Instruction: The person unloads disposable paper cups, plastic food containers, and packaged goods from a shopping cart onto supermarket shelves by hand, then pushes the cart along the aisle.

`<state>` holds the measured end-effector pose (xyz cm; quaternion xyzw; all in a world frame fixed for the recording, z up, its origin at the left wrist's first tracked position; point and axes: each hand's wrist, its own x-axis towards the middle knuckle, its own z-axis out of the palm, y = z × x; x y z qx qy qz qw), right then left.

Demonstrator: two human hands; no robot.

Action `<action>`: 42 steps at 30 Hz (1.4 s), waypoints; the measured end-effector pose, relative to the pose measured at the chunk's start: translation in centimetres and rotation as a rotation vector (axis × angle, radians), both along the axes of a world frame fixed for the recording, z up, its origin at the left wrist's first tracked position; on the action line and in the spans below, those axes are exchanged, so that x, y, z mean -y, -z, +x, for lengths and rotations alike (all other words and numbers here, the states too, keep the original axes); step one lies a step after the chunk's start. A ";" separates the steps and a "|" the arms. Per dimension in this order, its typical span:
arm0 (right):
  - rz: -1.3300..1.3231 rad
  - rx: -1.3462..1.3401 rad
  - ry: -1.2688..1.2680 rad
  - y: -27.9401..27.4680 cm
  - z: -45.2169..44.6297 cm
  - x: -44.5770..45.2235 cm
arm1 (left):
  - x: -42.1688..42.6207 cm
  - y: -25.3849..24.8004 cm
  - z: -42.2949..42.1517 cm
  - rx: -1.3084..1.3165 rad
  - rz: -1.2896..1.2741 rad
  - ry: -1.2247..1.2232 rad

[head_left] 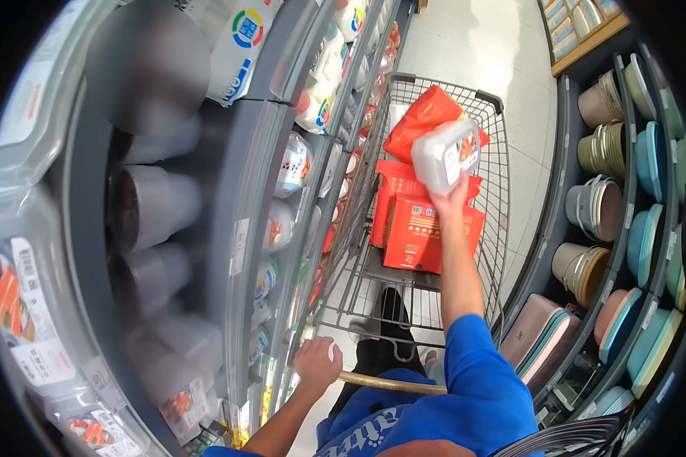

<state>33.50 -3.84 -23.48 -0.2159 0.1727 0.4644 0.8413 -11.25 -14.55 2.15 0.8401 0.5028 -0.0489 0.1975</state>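
Observation:
My right hand (451,196) reaches forward over the shopping cart (499,175), its fingers closed on a clear plastic food container (437,158) with a printed label. Beneath the container, several red packages (431,238) lie in the wire basket; one is tilted toward the far end. Closer to my body, my left hand (318,364) is wrapped round the left end of the cart's handle (389,382).
Along the left run shelves (240,228) with plastic containers (160,206) and bagged white bottles (324,91). Shelves on the right carry buckets (593,202), basins (646,244) and flat pink cases (537,327). Pale floor tiles (465,46) extend ahead of the cart.

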 end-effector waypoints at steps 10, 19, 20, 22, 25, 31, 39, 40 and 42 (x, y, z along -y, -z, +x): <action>0.046 -0.014 -0.341 -12.2 -12.7 6.1 | -0.1 1.1 -0.4 0.006 0.008 -0.012; 0.203 -0.121 -0.531 -18.7 -18.2 10.7 | 0.0 1.0 -0.9 0.166 0.108 -0.034; 0.230 -0.144 -0.554 -18.3 -19.1 11.3 | 0.1 1.1 -1.0 0.149 0.103 -0.040; 0.258 -0.243 -0.581 -18.2 -20.6 12.8 | 0.0 1.3 -1.0 0.119 0.095 -0.049; 0.245 -0.248 -0.657 -20.0 -21.9 14.4 | -0.2 1.4 -1.0 0.089 0.060 -0.071; 0.488 0.011 -0.862 -28.9 -21.6 15.8 | -0.5 0.0 -2.1 0.243 -0.028 0.023; 0.088 1.233 -1.068 -49.0 -23.2 15.3 | -3.2 -1.7 -4.4 1.398 -0.538 -0.463; 0.112 1.334 -1.100 -50.3 -23.3 15.4 | -2.9 -6.0 -4.6 1.658 -0.666 -0.448; 0.113 1.448 -1.219 -52.0 -23.6 16.3 | -2.6 -15.1 -5.7 1.915 -0.815 -0.288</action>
